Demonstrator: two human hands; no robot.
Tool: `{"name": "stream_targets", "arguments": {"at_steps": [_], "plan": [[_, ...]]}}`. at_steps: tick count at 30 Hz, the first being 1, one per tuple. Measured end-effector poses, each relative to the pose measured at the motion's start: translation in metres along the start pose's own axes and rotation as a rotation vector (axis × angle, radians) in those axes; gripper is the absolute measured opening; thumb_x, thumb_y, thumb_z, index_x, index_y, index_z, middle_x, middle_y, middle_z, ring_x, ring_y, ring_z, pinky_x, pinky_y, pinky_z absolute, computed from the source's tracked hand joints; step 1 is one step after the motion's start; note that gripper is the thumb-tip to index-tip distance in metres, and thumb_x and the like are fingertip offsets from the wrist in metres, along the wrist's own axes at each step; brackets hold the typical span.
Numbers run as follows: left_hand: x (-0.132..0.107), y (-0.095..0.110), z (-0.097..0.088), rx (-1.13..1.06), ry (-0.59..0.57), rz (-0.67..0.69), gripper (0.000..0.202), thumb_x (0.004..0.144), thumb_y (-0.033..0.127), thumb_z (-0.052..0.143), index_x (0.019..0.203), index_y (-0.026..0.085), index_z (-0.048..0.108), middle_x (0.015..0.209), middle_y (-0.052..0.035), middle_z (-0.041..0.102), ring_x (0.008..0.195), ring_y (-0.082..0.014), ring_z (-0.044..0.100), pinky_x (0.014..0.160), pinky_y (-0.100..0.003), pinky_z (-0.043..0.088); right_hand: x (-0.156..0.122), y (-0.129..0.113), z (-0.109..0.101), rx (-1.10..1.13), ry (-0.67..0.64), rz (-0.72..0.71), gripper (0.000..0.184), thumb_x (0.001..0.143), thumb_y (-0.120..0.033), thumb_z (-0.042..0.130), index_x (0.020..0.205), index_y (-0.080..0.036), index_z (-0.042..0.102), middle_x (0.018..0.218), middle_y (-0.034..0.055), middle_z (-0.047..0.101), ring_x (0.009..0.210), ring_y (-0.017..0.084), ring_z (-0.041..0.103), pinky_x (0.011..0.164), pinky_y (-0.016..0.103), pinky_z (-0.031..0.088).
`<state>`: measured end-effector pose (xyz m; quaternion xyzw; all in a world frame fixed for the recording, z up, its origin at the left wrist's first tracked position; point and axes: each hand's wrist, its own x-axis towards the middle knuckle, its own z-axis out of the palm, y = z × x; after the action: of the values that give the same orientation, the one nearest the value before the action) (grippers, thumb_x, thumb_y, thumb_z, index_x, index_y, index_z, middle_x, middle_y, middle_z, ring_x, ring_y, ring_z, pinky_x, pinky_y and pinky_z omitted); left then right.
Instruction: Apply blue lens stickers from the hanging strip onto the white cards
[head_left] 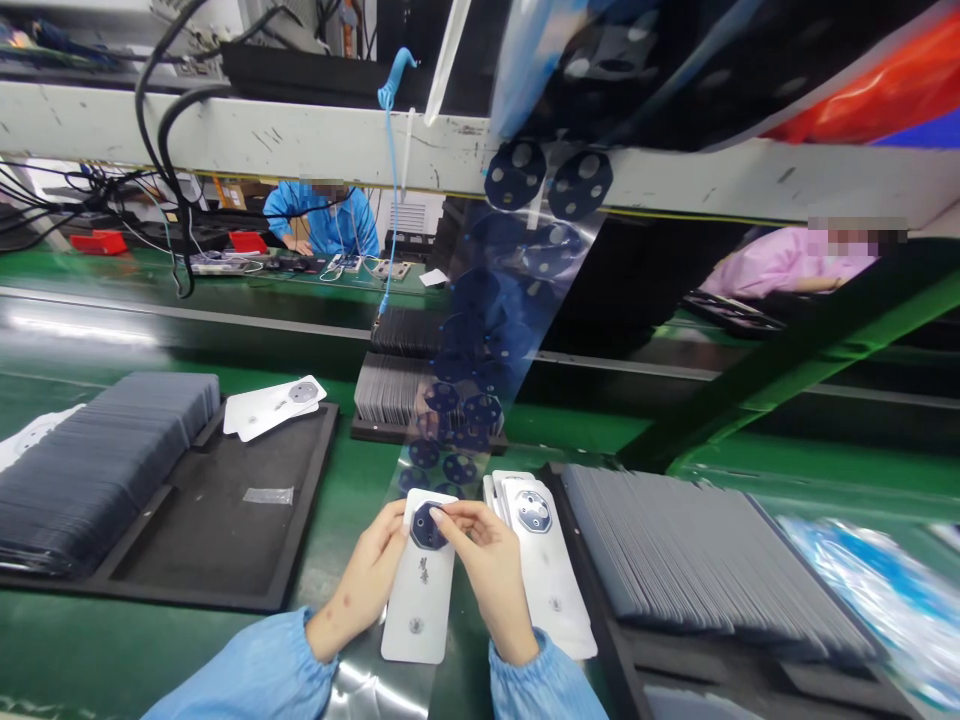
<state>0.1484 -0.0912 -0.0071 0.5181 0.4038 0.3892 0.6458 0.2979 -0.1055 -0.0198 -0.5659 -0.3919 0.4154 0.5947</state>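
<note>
A white phone back panel (418, 610) stands tilted toward me at the front middle, with small dark print and a round mark on it. My left hand (375, 560) grips its upper left edge between thumb and fingers. My right hand (487, 555) is closed in a pinch at the right edge of a dark octagonal sticker (424, 530), which lies over the panel's camera area. Behind the panel hangs a clear film strip (517, 300) bearing several dark stickers. Right of my right hand lies a small pile of white panels (551, 570), the top one with a dark octagon.
At left, a black tray (217, 530) holds a long row of grey sheets (112, 465) and white panels (274, 405). Another tray of grey sheets (705, 550) stands at right. A shelf beam (300, 145) crosses above; a blue coiled cord (390, 180) dangles. Co-workers sit beyond.
</note>
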Motion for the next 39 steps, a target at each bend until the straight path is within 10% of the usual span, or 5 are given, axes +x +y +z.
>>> {"name": "stream_targets", "arguments": {"at_steps": [12,15,21,33,39], "plan": [[0.0,-0.009,0.005,-0.211,0.016,-0.029,0.032,0.081,0.038,0.068,0.103,0.019,0.053,0.094,-0.0065,0.073,0.073,-0.0182,0.069,0.063,-0.027,0.054,-0.008,-0.01,0.005,-0.388,0.109,-0.311,0.015,0.078,-0.037,0.07,0.086,-0.024,0.067,0.087,0.0055,0.064,0.087,0.025,0.055,0.079,0.038,0.043],[0.001,-0.011,0.005,-0.224,0.024,-0.028,0.031,0.081,0.037,0.068,0.099,0.018,0.051,0.088,-0.0048,0.073,0.067,-0.0167,0.069,0.061,-0.028,0.055,-0.007,-0.006,0.006,-0.359,0.236,-0.284,0.055,0.069,-0.038,0.076,0.117,-0.023,0.055,0.115,0.0096,0.058,0.095,0.026,0.053,0.083,0.041,0.043],[0.002,-0.009,0.006,-0.215,0.007,-0.06,0.038,0.074,0.034,0.076,0.099,0.019,0.05,0.084,-0.0029,0.072,0.064,-0.0155,0.068,0.058,-0.026,0.055,-0.003,-0.006,0.006,0.043,-0.15,0.023,0.036,0.078,-0.047,0.067,0.102,-0.02,0.06,0.088,0.0052,0.068,0.082,0.023,0.064,0.075,0.034,0.05],[0.005,-0.004,0.002,-0.301,0.061,-0.124,0.047,0.07,0.039,0.078,0.106,0.017,0.056,0.079,-0.0056,0.075,0.06,-0.018,0.068,0.056,-0.026,0.052,0.001,-0.012,-0.009,0.194,-0.414,0.133,0.056,0.077,-0.043,0.072,0.127,-0.027,0.053,0.106,0.0052,0.069,0.1,0.025,0.064,0.091,0.043,0.048],[0.003,-0.012,0.001,-0.314,0.039,-0.086,0.035,0.078,0.039,0.071,0.102,0.021,0.054,0.077,-0.0002,0.072,0.061,-0.0153,0.066,0.056,-0.022,0.047,-0.003,-0.004,0.003,0.102,-0.317,0.076,0.06,0.071,-0.03,0.076,0.124,-0.025,0.048,0.107,0.0044,0.066,0.094,0.023,0.064,0.082,0.036,0.05]]}}
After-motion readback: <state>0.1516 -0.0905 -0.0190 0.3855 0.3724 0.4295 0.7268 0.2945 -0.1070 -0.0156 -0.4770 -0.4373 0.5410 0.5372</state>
